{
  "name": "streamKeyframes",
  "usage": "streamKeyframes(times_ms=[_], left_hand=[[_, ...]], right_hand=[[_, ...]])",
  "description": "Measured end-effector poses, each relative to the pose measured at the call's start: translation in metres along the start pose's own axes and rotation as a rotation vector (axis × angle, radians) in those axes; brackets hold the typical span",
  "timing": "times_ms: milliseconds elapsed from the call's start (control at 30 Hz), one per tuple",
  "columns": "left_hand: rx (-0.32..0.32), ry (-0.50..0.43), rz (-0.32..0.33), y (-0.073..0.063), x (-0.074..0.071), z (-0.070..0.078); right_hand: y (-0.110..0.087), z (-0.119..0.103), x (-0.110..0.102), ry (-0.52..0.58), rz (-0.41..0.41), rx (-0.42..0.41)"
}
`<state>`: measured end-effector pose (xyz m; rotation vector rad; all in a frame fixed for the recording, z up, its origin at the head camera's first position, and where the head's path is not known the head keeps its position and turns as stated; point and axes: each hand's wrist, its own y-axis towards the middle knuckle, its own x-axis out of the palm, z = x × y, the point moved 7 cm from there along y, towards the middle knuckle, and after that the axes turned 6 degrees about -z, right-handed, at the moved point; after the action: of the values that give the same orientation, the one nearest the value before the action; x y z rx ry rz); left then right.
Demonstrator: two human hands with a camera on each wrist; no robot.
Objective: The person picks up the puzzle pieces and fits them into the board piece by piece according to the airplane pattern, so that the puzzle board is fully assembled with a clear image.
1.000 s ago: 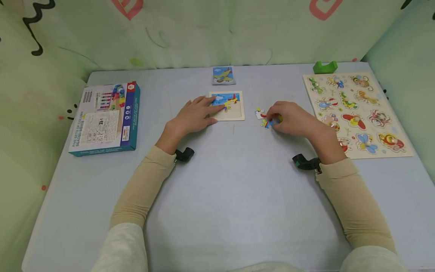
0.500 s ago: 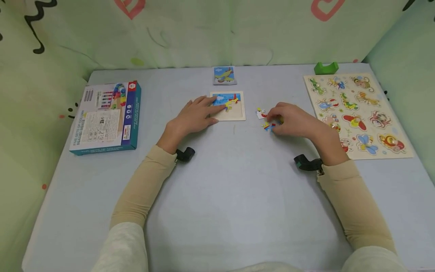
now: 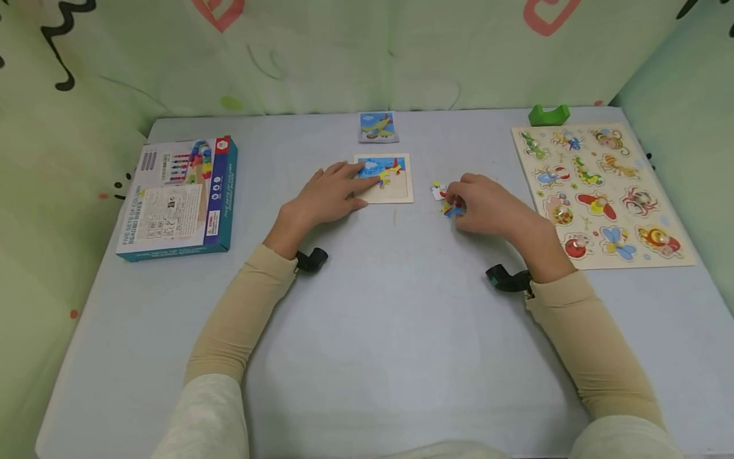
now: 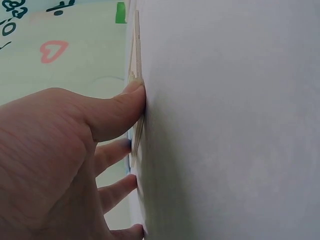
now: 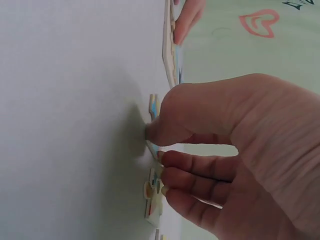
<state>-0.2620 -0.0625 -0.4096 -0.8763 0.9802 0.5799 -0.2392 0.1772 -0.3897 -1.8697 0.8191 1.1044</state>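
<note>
A small wooden jigsaw tray (image 3: 404, 194) lies mid-table, partly filled with a picture of blue sky and a yellow-red plane. My left hand (image 3: 324, 196) rests on its left side, fingers spread; in the left wrist view the thumb (image 4: 120, 112) lies at the tray's edge. To the right of the tray, my right hand (image 3: 487, 205) bends over loose jigsaw pieces (image 3: 439, 192), thumb and fingertips pinching a blue one (image 3: 457, 210). The right wrist view shows a thin piece (image 5: 154, 106) by the thumb and more pieces (image 5: 155, 202) beside the fingers, which hide part of them.
A small plane picture (image 3: 378, 127) lies behind the tray. At left is a boxed bead set (image 3: 174, 201). A wooden insect puzzle board (image 3: 596, 191) lies at right, with a green curved block (image 3: 548, 115) behind it. Curtains stand along the table's back and sides.
My right hand has shifted slightly left over the loose pieces, covering more of the blue one. The left hand stays in place on the tray.
</note>
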Motion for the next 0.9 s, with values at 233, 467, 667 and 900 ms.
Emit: streamKeyframes(times_ms=[233,467,667,900], left_hand=[[0.007,-0.006,0.012,-0.001,0.001,0.0],[-0.001,0.006,0.005,0.001,0.001,-0.002],[0.001,0.005,-0.002,0.001,0.001,-0.002],[0.003,-0.001,-0.005,0.001,0.001,-0.002]], right_hand=[[0.001,-0.004,0.002,0.02,0.041,0.027],[0.004,-0.013,-0.004,0.054,0.086,0.017],[0.014,-0.021,-0.008,0.069,0.094,-0.011],[0.028,-0.029,-0.017,0.09,0.112,-0.058]])
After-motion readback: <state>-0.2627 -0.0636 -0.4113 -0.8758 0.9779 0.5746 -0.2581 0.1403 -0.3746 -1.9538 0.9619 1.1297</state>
